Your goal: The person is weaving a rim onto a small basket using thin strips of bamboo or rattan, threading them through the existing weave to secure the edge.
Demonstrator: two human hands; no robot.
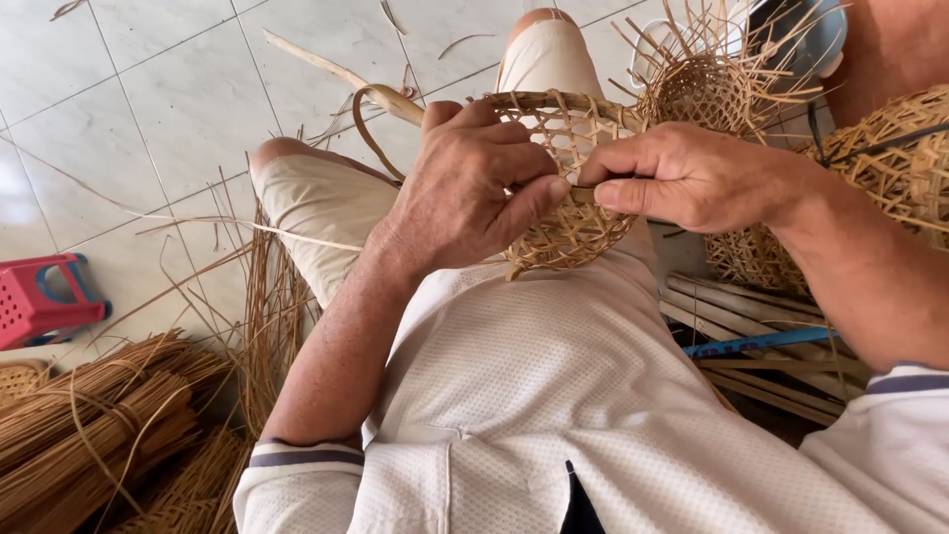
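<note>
A small woven bamboo basket (571,222) with an open lattice rests over my lap. My left hand (470,188) wraps around its left rim, thumb pressed against the weave. My right hand (682,176) pinches the rim at the right, fingertips meeting the left thumb. A flat bamboo strip (381,99) curls out from behind my left hand toward the floor. The part of the rim under both hands is hidden.
Unfinished baskets with loose strip ends (707,84) stand at upper right, another woven piece (895,148) by my right arm. Bundles of bamboo strips (89,425) lie lower left, split slats (751,316) at right. A red plastic stool (40,297) sits on the tiled floor.
</note>
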